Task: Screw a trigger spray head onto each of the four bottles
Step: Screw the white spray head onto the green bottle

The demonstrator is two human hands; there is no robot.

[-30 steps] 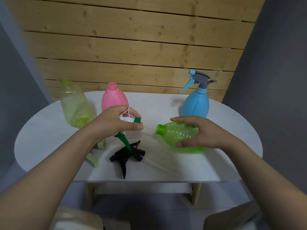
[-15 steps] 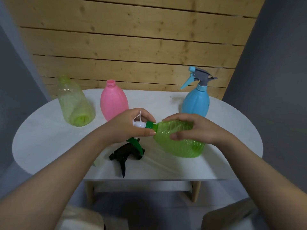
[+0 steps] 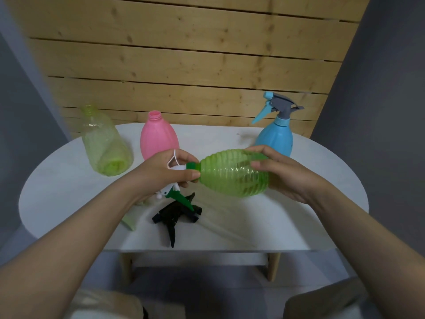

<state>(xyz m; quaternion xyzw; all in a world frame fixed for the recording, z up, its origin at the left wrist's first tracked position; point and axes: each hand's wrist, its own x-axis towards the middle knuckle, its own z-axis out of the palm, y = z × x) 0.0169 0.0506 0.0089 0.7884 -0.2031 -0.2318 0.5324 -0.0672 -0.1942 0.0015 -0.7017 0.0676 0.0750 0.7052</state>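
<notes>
A ribbed green bottle (image 3: 232,173) lies sideways above the table, gripped by my right hand (image 3: 285,171) around its body. My left hand (image 3: 165,173) holds a white and green spray head (image 3: 178,192) whose green collar sits on the bottle's neck; its green trigger points down. A black spray head (image 3: 177,215) lies on the table below. A pink bottle (image 3: 158,137) and a pale yellow-green bottle (image 3: 103,143) stand without heads at the back left. The blue bottle (image 3: 274,139) at the back right carries a grey and blue spray head.
The round white table (image 3: 299,222) stands against a wooden plank wall. A pale green piece (image 3: 128,223), partly hidden by my left forearm, lies on the table near the front left. My knees show below the table's front edge.
My hands came together: the spray head's collar went from apart onto the green bottle's neck. The bottle rose a little and my right hand shifted toward its base.
</notes>
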